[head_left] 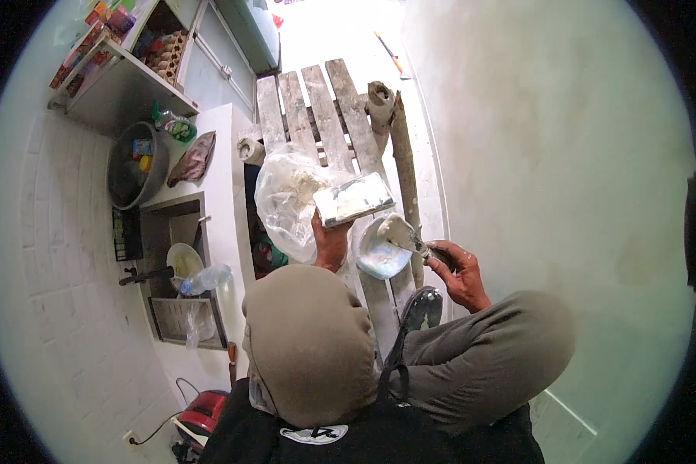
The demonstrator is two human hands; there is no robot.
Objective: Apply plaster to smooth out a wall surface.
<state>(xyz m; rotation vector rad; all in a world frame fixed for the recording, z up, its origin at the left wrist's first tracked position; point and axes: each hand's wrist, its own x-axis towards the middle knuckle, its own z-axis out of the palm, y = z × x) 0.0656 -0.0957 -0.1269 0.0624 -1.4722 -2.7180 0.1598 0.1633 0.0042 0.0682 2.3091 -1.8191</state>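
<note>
My left hand [332,244] is closed beneath a flat rectangular trowel [356,201], holding it up with white putty spread over its face. Whatever handle it has is hidden. In my right hand [462,277] is a putty knife [414,245], gripped by its handle, its blade coated with white paste. That blade reaches over the rim of a small pale bowl [381,259], which has white and bluish paste in and on it. Just left of the trowel lies an open clear plastic bag [278,205] with whitish powder inside.
Weathered wooden planks [331,116] form a platform ahead of me, with wooden poles [406,170] at its right. A counter with a sink [185,309] runs along the left; a plastic bottle [206,280] lies across the sink. A smooth plastered wall [557,155] rises at the right.
</note>
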